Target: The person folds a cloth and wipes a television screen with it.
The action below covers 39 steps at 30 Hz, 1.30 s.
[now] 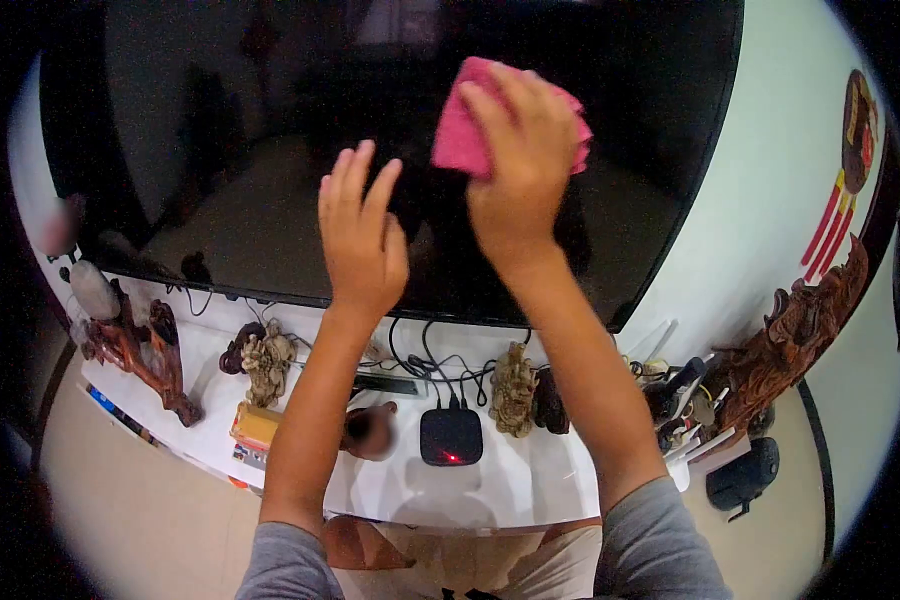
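A large dark television screen fills the upper part of the head view. My right hand presses a folded pink cloth against the upper right half of the screen, fingers spread over it. To its left, my left hand is held up in front of the screen with fingers stretched and apart, holding nothing. Whether its fingertips touch the glass I cannot tell. Both forearms reach over a white cabinet top below the screen.
On the white cabinet stand a black set-top box with a red light, cables, carved figurines, a yellow box and a driftwood piece. A tall wood carving rises at right; a black bag lies below it.
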Available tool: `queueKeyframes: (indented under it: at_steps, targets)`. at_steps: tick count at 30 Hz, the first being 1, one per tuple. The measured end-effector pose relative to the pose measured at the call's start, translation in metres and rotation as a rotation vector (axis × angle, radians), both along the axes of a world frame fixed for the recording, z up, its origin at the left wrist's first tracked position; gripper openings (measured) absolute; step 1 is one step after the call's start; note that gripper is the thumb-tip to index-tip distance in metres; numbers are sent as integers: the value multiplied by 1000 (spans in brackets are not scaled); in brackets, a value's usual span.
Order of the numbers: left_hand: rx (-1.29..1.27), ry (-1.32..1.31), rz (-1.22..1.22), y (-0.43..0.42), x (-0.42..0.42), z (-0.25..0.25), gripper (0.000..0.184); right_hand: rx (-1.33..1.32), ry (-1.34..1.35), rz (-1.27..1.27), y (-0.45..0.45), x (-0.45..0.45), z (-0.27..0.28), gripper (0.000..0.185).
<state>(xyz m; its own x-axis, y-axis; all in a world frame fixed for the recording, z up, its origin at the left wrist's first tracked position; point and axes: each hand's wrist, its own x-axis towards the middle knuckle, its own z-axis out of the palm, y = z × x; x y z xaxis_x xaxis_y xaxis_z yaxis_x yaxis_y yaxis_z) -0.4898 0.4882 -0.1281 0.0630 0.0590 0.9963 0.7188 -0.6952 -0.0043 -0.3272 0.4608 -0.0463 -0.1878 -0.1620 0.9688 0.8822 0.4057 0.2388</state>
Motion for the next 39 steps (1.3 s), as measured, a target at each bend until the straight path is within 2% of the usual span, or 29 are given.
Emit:
queueKeyframes:
  at_steps: [2, 5, 6, 8, 12, 14, 16, 18, 19, 21, 24, 26, 28, 30, 33, 35, 39]
  targets:
    - [0, -41, -10, 4, -12, -7, 53, -146, -73, 5, -1, -14, -40, 42]
    - [-8, -31, -26, 3, -21, -18, 49, -313, -327, 58, -9, -13, -133, 42]
    - [-13, -30, -33, 2, -22, -20, 48, -285, -385, 49, -7, -6, -136, 42]
    - [-31, -12, -23, 0, -23, -24, 45, -225, -501, 33, -4, 11, -133, 41]
    - [-33, 4, -3, 0, -24, -22, 46, -19, -151, -62, -2, 16, -30, 37]
    - [-37, -2, -12, -3, -21, -25, 48, -5, -47, -40, 0, 8, -29, 36]
    - [-43, -4, -36, -5, -16, -29, 50, -161, -127, 25, 0, -1, -89, 36]
    - [-43, 50, -71, -8, -10, -35, 50, -267, -425, 65, -4, 10, -167, 37]
    - [-41, 85, -88, -10, -6, -38, 49, -307, -495, 73, -14, 20, -185, 37]
    - [-49, 157, -125, -16, 1, -43, 49, -316, -447, 70, -25, 52, -177, 35]
    - [-61, 246, -149, -22, 15, -49, 51, -32, -144, -72, -23, 97, -114, 30]
    - [-92, 258, -166, -28, 25, -49, 53, 80, 147, -141, -26, 106, -91, 35]
    - [-109, 272, -166, -30, 34, -50, 53, 57, 169, -150, -26, 102, -112, 36]
    - [-97, 277, -146, -33, 41, -49, 56, -140, 34, -74, -29, 92, -169, 32]
    - [-90, 280, -113, -37, 43, -50, 58, -327, -124, -41, -49, 93, -201, 27]
    - [-88, 273, -87, -36, 40, -49, 58, -226, 29, -61, -46, 103, -181, 29]
    - [-58, 153, -56, -31, 41, -19, 59, -83, 273, -64, -44, 96, -81, 43]
